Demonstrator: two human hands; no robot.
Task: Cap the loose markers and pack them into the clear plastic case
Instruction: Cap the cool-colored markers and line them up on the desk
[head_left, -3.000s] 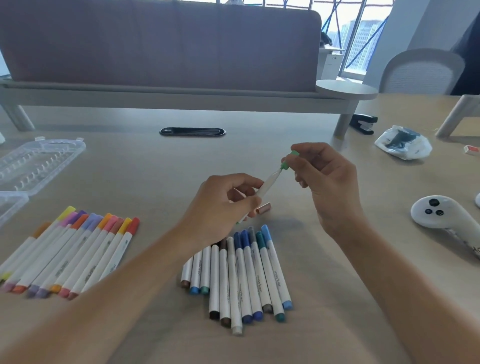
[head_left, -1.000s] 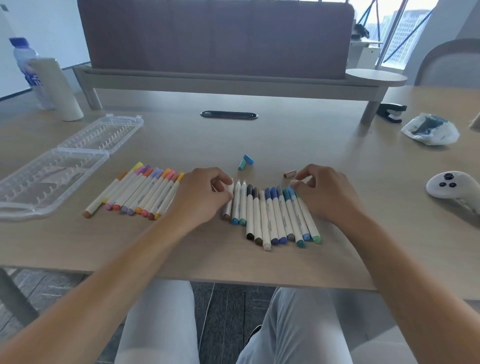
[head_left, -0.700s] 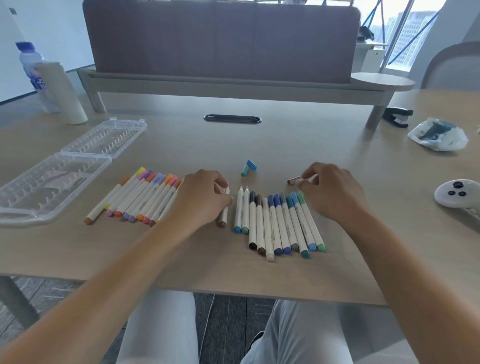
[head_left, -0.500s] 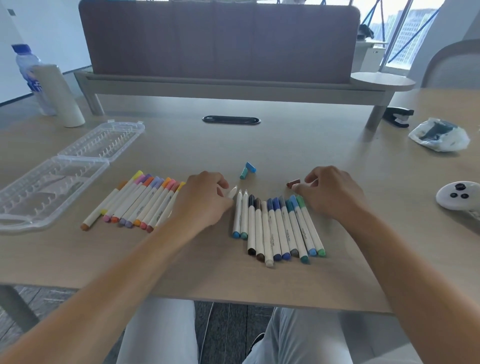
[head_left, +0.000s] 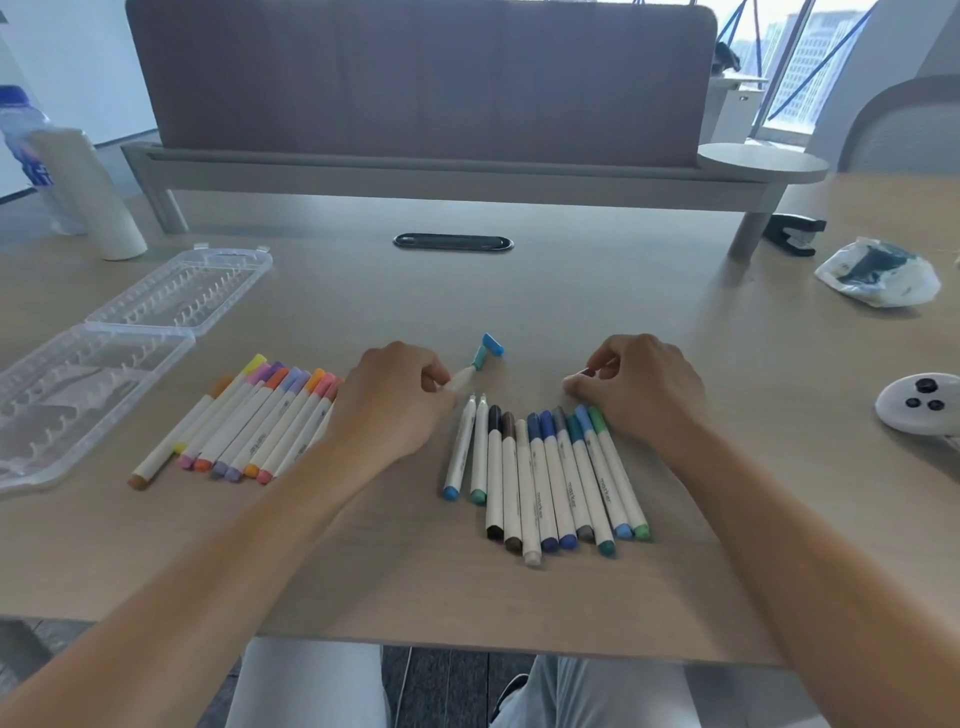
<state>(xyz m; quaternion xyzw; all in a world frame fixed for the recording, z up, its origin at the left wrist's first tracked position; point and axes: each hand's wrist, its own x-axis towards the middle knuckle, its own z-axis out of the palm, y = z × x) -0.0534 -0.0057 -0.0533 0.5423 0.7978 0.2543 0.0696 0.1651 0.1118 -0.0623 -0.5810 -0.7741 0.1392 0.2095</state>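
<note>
Far left of the frame: clear plastic case (head_left: 98, 384) lying open, slots bare, nothing packed yet; just right of it, a warm-coloured row of markers (head_left: 249, 421), all capped, touching one another. Centre left: left hand (head_left: 392, 410) curled round an uncapped marker (head_left: 460, 378), now lifted out of the near row where half a second ago it lay at that row's left end; white tip pointing toward the teal cap (head_left: 479, 357) and blue cap (head_left: 492, 344) lying loose just beyond. Centre: cool-coloured row (head_left: 545, 473), two at its left end bare-tipped, the rest capped. Centre right: right hand (head_left: 641, 387), fingers curled, pinching something small at the fingertips; the brown cap seen beside it a moment ago no longer lying on the table, so likely in that pinch, though not plainly visible. Meaning, as a judgement: marker and matching cap both taken up, capping about to follow; two more to cap, then packing. Far right: white controller (head_left: 917, 410), crumpled bag (head_left: 878, 273), stapler (head_left: 795, 234); upper left, paper roll (head_left: 85, 192) and bottle (head_left: 23, 135); none in the way.
</note>
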